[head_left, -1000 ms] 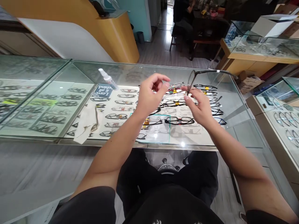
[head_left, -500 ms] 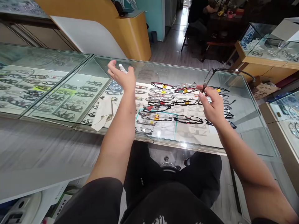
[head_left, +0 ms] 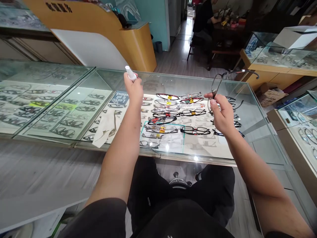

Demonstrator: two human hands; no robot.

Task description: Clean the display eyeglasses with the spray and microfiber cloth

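Note:
My left hand (head_left: pixel 134 91) is wrapped round a small white bottle (head_left: pixel 130 73), held upright above the glass counter (head_left: pixel 170 78). Between the thumb and fingers of my right hand (head_left: pixel 221 110) is a pair of dark-framed glasses (head_left: pixel 217 82), raised over the right part of the counter with one temple stretching out to the right. Several rows of glasses, some with yellow or red tags, lie between and below my hands. A pale cloth (head_left: pixel 105 127) rests on the counter to the left of my left forearm.
More display cases stand at the left and at the right (head_left: pixel 300 115). A white box (head_left: pixel 292 37) sits on the far right case. Beyond the counter are an orange desk (head_left: pixel 140 46) and a seated person (head_left: pixel 204 19).
My left hand has closed round the white bottle, which now stands more upright; its fingers were spread before. My right hand still holds the glasses. The view has tilted slightly upward.

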